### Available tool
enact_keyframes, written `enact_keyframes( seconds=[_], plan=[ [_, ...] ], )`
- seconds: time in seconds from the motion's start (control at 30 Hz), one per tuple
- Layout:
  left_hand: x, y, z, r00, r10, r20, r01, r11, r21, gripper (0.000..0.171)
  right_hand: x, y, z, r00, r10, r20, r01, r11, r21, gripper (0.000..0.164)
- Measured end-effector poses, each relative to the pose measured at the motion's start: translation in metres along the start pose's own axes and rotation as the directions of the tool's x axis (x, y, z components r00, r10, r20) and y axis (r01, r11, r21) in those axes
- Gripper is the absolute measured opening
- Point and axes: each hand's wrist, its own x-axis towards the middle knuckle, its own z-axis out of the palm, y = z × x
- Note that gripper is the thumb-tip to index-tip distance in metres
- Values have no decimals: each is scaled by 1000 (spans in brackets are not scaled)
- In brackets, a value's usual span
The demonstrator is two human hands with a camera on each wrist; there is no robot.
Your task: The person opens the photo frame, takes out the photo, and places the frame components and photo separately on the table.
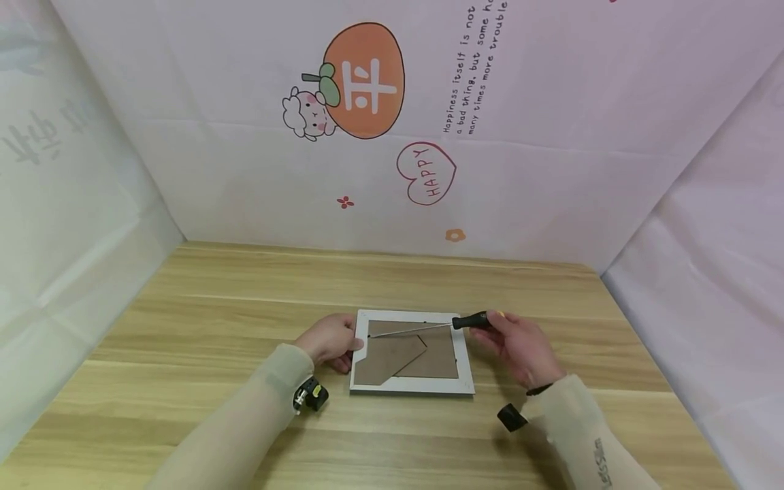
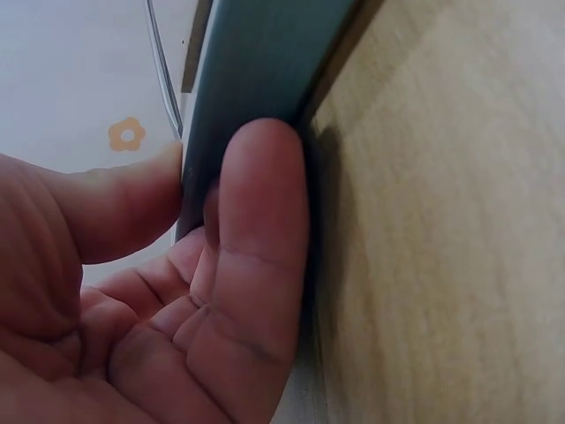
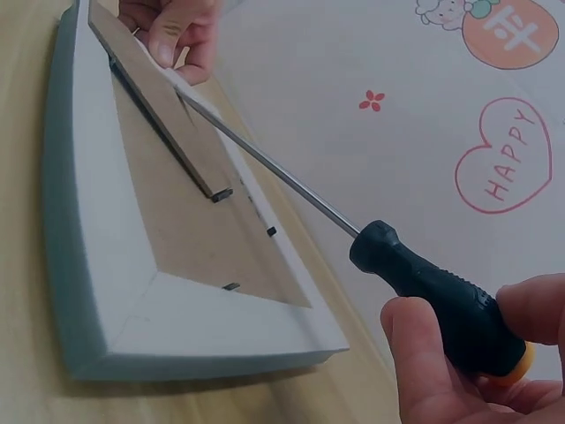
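A white picture frame (image 1: 410,386) lies face down on the wooden table, its brown backing board (image 1: 442,354) showing. Across the board lies a pointed brown stand flap (image 1: 382,357). My left hand (image 1: 331,340) grips the frame's left edge; in the left wrist view its thumb (image 2: 132,208) presses the back face while fingers sit along the grey side. By its black handle, my right hand (image 1: 523,350) holds a screwdriver (image 3: 441,305). The long metal shaft (image 3: 274,165) slants over the backing, with its tip at a small black tab by the left inner edge.
More small black tabs (image 3: 271,231) line the opening in the frame. Behind the wooden table (image 1: 392,442) hangs a white printed cloth (image 1: 257,170), and similar cloth closes off both sides. Each wrist carries a small black camera (image 1: 512,417).
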Motion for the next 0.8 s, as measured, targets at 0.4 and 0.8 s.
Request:
enact_keyframes(
  seconds=[0.4, 0.8],
  plan=[
    [-1, 2, -1, 1000, 6, 5, -6, 1000, -5, 7, -4, -27, 29, 991, -133, -17, 131, 987, -97, 38],
    [3, -1, -2, 1000, -2, 18, 2, 1000, -16, 7, 0, -43, 68, 947, -320, 8, 310, 913, -264, 22]
  ],
)
